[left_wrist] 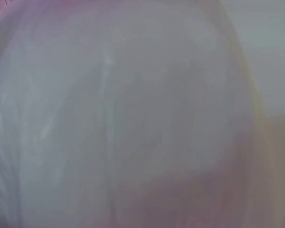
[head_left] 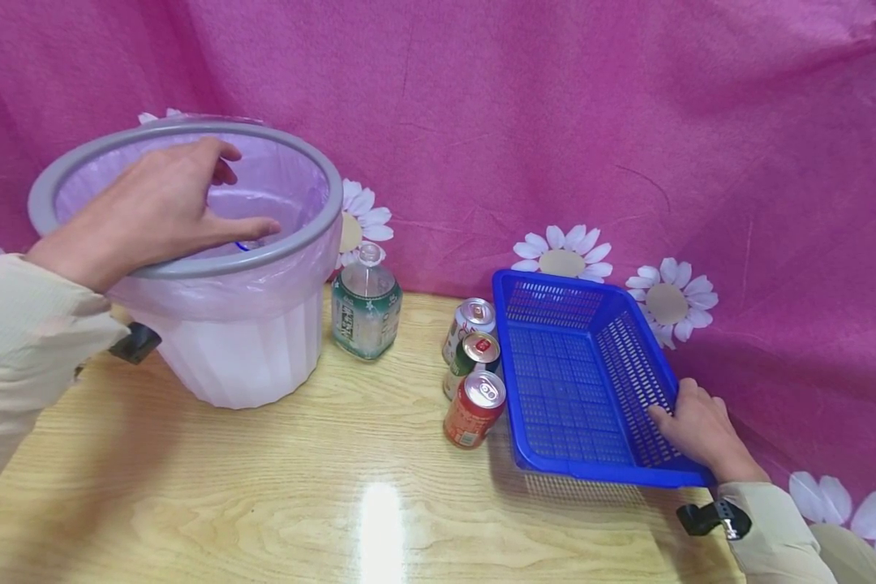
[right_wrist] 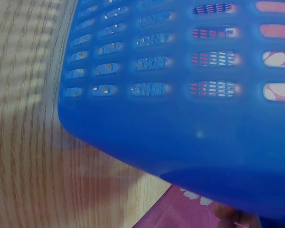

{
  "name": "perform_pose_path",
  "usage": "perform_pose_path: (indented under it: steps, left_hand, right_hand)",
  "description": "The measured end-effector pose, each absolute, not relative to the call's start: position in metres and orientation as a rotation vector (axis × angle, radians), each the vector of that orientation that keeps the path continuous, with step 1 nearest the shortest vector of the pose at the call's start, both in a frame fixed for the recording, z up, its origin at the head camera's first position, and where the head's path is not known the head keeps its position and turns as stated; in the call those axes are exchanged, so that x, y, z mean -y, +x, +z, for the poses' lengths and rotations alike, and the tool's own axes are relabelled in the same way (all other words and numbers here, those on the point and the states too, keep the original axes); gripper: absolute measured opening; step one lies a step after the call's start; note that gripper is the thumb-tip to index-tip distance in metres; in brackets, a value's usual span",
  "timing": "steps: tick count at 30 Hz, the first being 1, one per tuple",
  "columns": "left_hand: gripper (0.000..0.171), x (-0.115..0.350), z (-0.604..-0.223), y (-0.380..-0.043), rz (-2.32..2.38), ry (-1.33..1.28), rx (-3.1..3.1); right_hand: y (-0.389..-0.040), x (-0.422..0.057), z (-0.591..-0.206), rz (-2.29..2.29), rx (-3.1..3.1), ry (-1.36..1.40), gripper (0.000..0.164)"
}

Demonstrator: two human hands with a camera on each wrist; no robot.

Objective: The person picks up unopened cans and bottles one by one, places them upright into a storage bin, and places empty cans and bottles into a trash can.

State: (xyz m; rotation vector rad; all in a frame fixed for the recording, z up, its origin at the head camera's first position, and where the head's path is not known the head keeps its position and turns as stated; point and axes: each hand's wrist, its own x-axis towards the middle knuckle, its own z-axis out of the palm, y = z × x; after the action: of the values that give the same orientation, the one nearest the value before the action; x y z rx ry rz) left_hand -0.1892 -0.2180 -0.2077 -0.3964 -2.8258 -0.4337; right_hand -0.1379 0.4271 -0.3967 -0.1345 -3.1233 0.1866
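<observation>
My left hand (head_left: 164, 203) is over the mouth of a white trash bin (head_left: 241, 357), thumb and fingers spread apart with nothing held between them. A pale plastic liner (head_left: 277, 174) covers the inside and folds out under the grey rim ring (head_left: 328, 182). Something small and blue shows inside, below the thumb. Only blurred, pale plastic fills the left wrist view. My right hand (head_left: 704, 426) grips the right rim of a blue plastic basket (head_left: 562, 381), thumb on the inner side. In the right wrist view the basket's slotted wall (right_wrist: 133, 118) hides most of that hand.
A clear bottle with a green label (head_left: 367, 304) stands uncapped beside the bin. Along the basket's left side stand a white can (head_left: 470, 324), a green can (head_left: 467, 369) and a red can (head_left: 473, 414). Behind the wooden table (head_left: 277, 495) hangs a pink flowered cloth (head_left: 467, 146).
</observation>
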Motion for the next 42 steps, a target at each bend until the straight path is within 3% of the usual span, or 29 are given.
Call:
perform_pose_path:
  steps: [17,42]
  left_hand:
    - [0.082,0.218,-0.2068,-0.1892,-0.427,-0.413,2.776]
    - [0.083,0.2197,-0.2072,-0.1895,-0.432,-0.418,2.753]
  right_hand:
    - [-0.1409,-0.4282,-0.3971,0.201,3.142,-0.16,0.055]
    - [-0.1384,-0.4277,-0.3937,0.26,3.188,-0.222,0.059]
